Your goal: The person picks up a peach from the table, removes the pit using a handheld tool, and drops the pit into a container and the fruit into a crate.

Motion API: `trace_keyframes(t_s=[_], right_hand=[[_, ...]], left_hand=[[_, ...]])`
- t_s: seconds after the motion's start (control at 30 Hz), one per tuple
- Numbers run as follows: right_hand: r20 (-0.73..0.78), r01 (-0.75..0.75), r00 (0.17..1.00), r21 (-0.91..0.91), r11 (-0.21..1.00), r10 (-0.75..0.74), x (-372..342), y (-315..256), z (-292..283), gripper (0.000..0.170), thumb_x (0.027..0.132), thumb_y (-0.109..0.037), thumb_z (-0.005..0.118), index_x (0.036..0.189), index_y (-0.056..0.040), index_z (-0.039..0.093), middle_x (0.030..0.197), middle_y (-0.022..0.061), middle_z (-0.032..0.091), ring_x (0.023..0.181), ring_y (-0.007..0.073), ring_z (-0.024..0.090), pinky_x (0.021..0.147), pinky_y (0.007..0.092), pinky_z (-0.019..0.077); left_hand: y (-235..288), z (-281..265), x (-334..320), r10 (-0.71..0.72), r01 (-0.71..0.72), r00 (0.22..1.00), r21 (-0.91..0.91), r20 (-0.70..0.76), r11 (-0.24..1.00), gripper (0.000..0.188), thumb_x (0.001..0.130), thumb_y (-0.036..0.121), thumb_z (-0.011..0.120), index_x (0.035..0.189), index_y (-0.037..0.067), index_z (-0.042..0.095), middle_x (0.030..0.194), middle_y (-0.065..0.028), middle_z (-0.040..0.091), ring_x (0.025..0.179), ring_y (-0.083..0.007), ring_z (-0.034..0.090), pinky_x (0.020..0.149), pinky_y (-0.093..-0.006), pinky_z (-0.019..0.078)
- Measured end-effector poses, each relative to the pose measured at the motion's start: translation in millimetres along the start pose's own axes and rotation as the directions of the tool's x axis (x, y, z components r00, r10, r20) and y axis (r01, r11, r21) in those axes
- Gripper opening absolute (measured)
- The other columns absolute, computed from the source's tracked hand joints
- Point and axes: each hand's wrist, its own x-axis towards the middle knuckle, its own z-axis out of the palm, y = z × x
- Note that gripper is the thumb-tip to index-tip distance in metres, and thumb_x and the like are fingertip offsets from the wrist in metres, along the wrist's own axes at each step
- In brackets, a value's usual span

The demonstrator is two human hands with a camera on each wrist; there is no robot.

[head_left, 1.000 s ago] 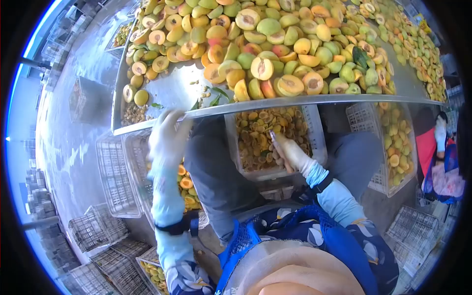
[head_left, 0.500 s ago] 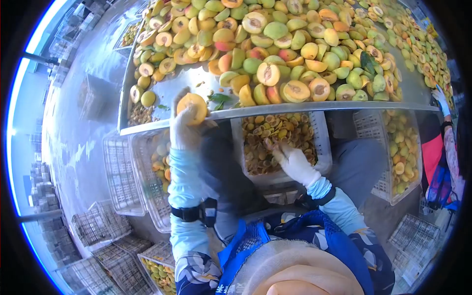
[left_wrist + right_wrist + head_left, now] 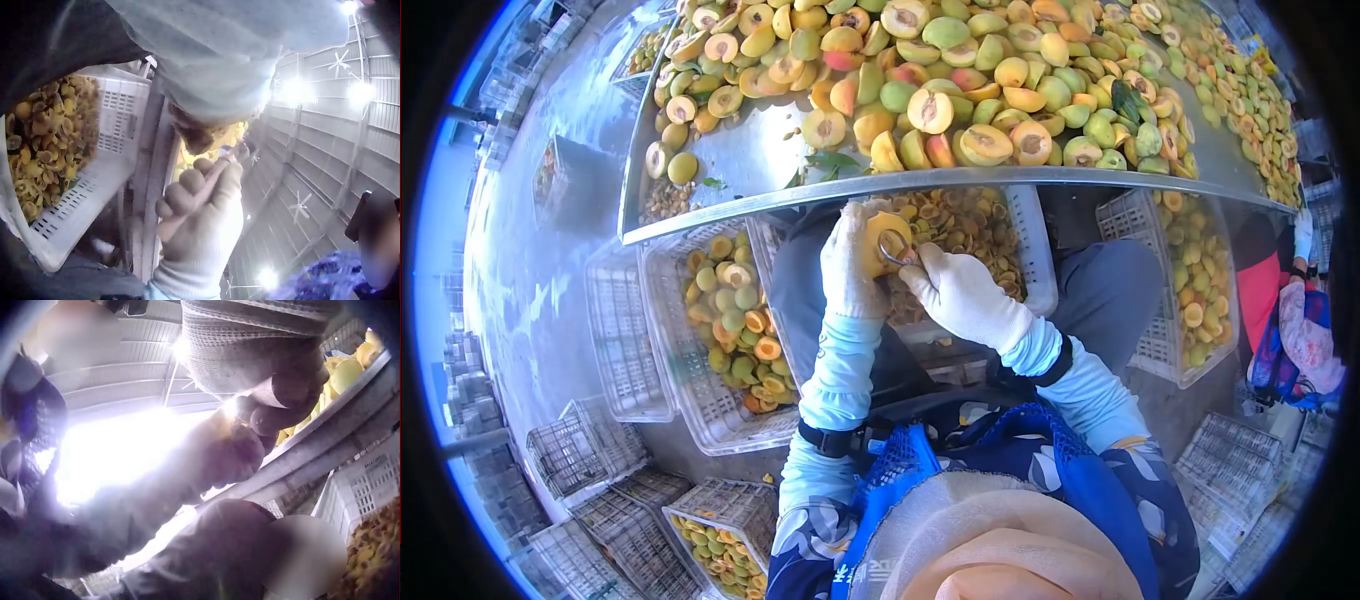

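In the head view my gloved left hand point(image 3: 847, 265) holds a yellow peach half point(image 3: 874, 236), cut face toward the right hand. My gloved right hand point(image 3: 970, 300) grips a small tool with a curved metal loop point(image 3: 893, 246), which lies against the cut face. Both hands are close together over a white crate point(image 3: 1040, 250) of brownish-yellow fruit scraps point(image 3: 990, 235). The left wrist view shows the right hand's curled fingers point(image 3: 203, 212) around the tool's slim handle. Strong glare covers much of the right wrist view, where the right glove point(image 3: 250, 350) fills the top.
A metal table point(image 3: 770, 145) heaped with halved peaches point(image 3: 985, 145) stands in front, its raised rim just beyond the hands. Crates of peach halves point(image 3: 735, 300) stand left and right point(image 3: 1200, 290) of the knees. Another person's arm point(image 3: 1302, 240) shows at the far right.
My left hand took a peach half at the table's edge and brought it right and toward the body. My right hand moved left from over the crate to meet it, tool on the fruit.
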Motion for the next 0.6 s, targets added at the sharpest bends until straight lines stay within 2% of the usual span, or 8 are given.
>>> trace_keyframes(t_s=[0.2, 0.27, 0.33, 0.43, 0.47, 0.5, 0.53, 0.6], right_hand=[[0.081, -0.091, 0.994, 0.149, 0.985, 0.080, 9, 2, 1, 0.024, 0.092, -0.021, 0.055, 0.089, 0.0022, 0.049, 0.065, 0.0247, 0.057, 0.064, 0.0439, 0.059, 0.053, 0.0481, 0.0442], [0.220, -0.055, 0.975, 0.130, 0.990, 0.026, 10, 11, 1, 0.025, 0.093, -0.022, 0.052, 0.092, 0.0026, 0.053, 0.071, 0.0262, 0.059, 0.067, 0.0441, 0.060, 0.055, 0.0480, 0.0446], [0.213, -0.114, 0.975, 0.256, 0.960, 0.059, 4, 18, 9, 0.025, 0.094, -0.023, 0.051, 0.097, 0.0025, 0.054, 0.075, 0.0255, 0.061, 0.069, 0.0404, 0.062, 0.058, 0.0459, 0.0460], [0.251, -0.211, 0.961, 0.407, 0.889, 0.113, 3, 23, 12, 0.034, 0.097, -0.026, 0.048, 0.114, 0.0026, 0.053, 0.085, 0.0189, 0.066, 0.076, 0.0276, 0.064, 0.072, 0.0392, 0.0487], [0.332, -0.387, 0.910, 0.477, 0.789, 0.246, 5, 15, 7, 0.035, 0.098, -0.028, 0.047, 0.115, 0.0019, 0.053, 0.082, 0.0148, 0.064, 0.073, 0.0233, 0.062, 0.070, 0.0360, 0.0488], [0.422, -0.546, 0.833, 0.523, 0.655, 0.358, 7, 11, 4, 0.035, 0.098, -0.029, 0.047, 0.115, 0.0011, 0.053, 0.078, 0.0106, 0.063, 0.070, 0.0191, 0.059, 0.068, 0.0329, 0.0489], [0.419, -0.546, 0.833, 0.525, 0.652, 0.361, 5, 21, 13, 0.035, 0.098, -0.029, 0.047, 0.115, 0.0011, 0.053, 0.078, 0.0106, 0.063, 0.070, 0.0191, 0.059, 0.068, 0.0329, 0.0489], [0.098, -0.074, 0.995, 0.479, 0.875, 0.030, 5, 32, 29, 0.035, 0.098, -0.036, 0.045, 0.103, -0.0027, 0.055, 0.065, 0.0021, 0.053, 0.052, 0.0112, 0.050, 0.048, 0.0260, 0.0423]], left_hand=[[-3, 4, 1, 0.120, -0.087, 0.989, 0.323, -0.085, 0.942, 0.029, 0.093, 0.028, 0.055, 0.100, 0.002, 0.063, 0.086, -0.0053, 0.062, 0.072, -0.0105, 0.057, 0.064, -0.0231, 0.0475], [4, -1, 6, 0.110, -0.064, 0.990, 0.418, -0.088, 0.906, 0.029, 0.093, 0.028, 0.055, 0.101, 0.002, 0.063, 0.086, -0.0053, 0.062, 0.071, -0.0103, 0.056, 0.064, -0.0229, 0.0473], [13, -4, 14, -0.153, 0.095, 0.987, 0.609, 0.044, 0.788, 0.034, 0.090, 0.029, 0.057, 0.108, 0.001, 0.063, 0.096, -0.0048, 0.064, 0.075, -0.0097, 0.054, 0.068, -0.0223, 0.0434], [4, -14, 20, -0.140, 0.084, 0.979, 0.332, 0.150, 0.940, 0.035, 0.092, 0.029, 0.056, 0.111, 0.000, 0.062, 0.103, -0.0067, 0.063, 0.085, -0.0109, 0.054, 0.074, -0.0230, 0.0439], [-6, -15, 16, 0.016, -0.054, 0.983, 0.208, 0.184, 0.977, 0.034, 0.094, 0.026, 0.053, 0.113, 0.000, 0.060, 0.110, -0.0085, 0.061, 0.096, -0.0117, 0.054, 0.080, -0.0237, 0.0439], [-13, -11, 12, 0.014, -0.054, 0.983, 0.210, 0.185, 0.976, 0.034, 0.094, 0.026, 0.053, 0.113, 0.000, 0.060, 0.110, -0.0085, 0.061, 0.096, -0.0117, 0.054, 0.080, -0.0237, 0.0439], [-20, -7, 7, 0.125, -0.150, 0.987, 0.282, 0.105, 0.947, 0.032, 0.095, 0.026, 0.052, 0.111, 0.000, 0.060, 0.104, -0.0081, 0.062, 0.090, -0.0121, 0.056, 0.078, -0.0243, 0.0458], [-27, -9, 11, 0.214, -0.217, 0.976, 0.329, 0.046, 0.919, 0.030, 0.095, 0.024, 0.051, 0.107, -0.001, 0.061, 0.095, -0.0085, 0.065, 0.083, -0.0118, 0.059, 0.074, -0.0242, 0.0480]])
